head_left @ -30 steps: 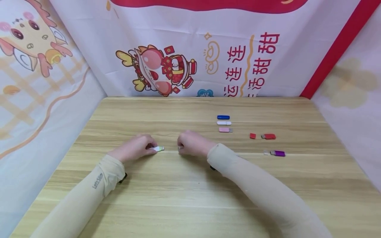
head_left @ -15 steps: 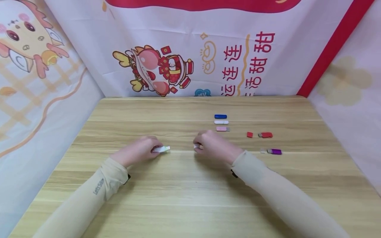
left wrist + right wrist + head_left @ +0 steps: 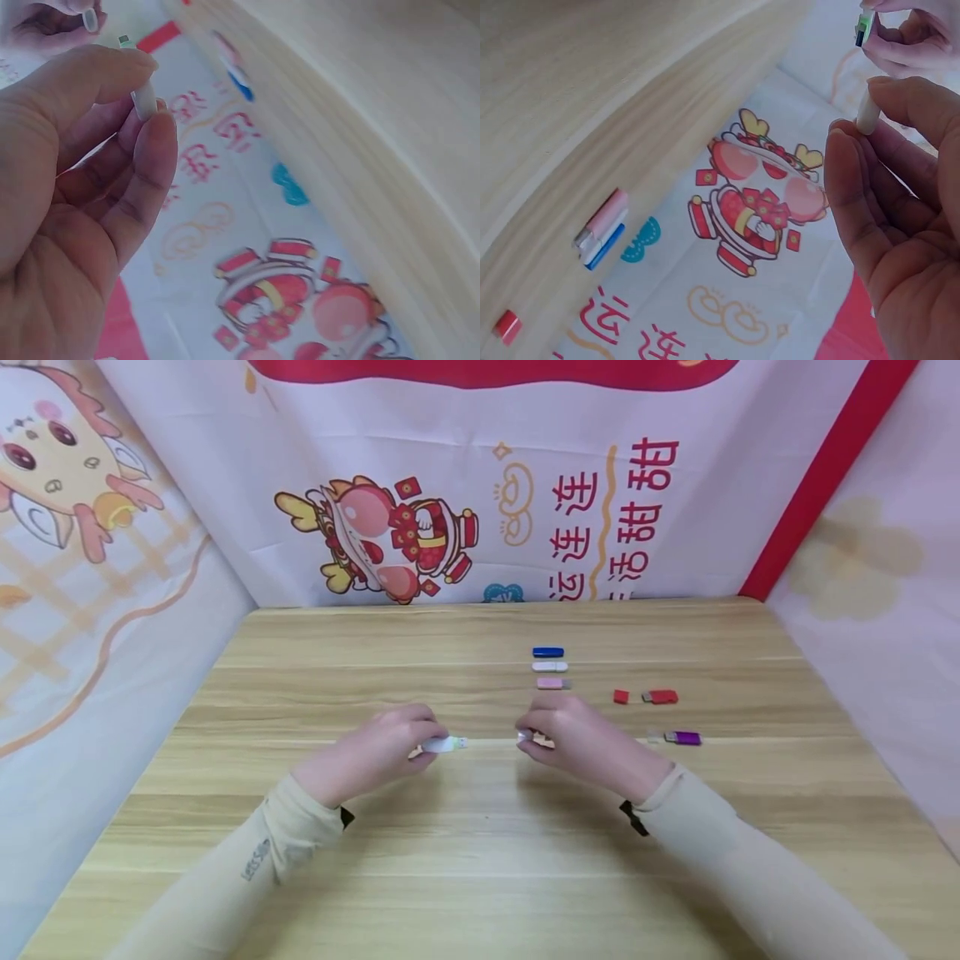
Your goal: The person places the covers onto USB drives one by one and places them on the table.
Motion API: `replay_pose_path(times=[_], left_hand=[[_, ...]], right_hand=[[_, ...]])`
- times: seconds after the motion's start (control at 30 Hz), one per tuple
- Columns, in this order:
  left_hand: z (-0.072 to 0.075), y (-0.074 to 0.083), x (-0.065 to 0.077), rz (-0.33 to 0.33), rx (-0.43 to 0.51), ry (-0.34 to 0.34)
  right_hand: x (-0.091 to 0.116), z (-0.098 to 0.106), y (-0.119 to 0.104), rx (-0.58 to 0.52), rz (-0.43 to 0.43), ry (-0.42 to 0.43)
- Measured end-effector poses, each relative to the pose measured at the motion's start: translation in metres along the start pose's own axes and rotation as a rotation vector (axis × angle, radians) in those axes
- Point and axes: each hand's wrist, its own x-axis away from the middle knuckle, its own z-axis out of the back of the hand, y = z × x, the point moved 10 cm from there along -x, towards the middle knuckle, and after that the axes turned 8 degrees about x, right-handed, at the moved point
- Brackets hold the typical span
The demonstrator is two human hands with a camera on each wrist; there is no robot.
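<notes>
Left hand (image 3: pixel 382 749) part-covering USB stick (image 3: pixel 441 745), right hand (image 3: pixel 583 739) obscuring cap (image 3: pixel 868 116)

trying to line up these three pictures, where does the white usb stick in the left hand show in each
Head: the white USB stick is a little below and left of the middle, in the left hand.
Left wrist: the stick is at upper left, in the nearer hand.
Right wrist: the stick is at the top, right of the middle, partly hidden.
Shared landmark: the printed cartoon figure in red, visible in all three.
</notes>
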Motion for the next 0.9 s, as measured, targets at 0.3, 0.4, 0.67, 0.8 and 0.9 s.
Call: replay_pose_path(times=[0.3, 0.4, 0.67, 0.8, 0.9], left_hand=[[0.007, 0.049, -0.005, -0.144, -0.020, 0.049], [0.008, 0.062, -0.006, -0.177, -0.028, 0.051], [0.005, 0.087, -0.009, -0.241, -0.060, 0.056], [0.004, 0.096, -0.010, -0.266, -0.091, 0.071], [0.004, 0.099, -0.011, -0.266, -0.111, 0.074]], right_hand=[[0.022, 0.016, -0.015, 0.009, 0.031, 0.024], [0.029, 0.022, -0.020, -0.005, 0.050, 0.060], [0.042, 0.029, -0.028, -0.012, 0.082, 0.110], [0.048, 0.031, -0.029, -0.009, 0.067, 0.104], [0.051, 0.033, -0.030, -0.015, 0.071, 0.116]])
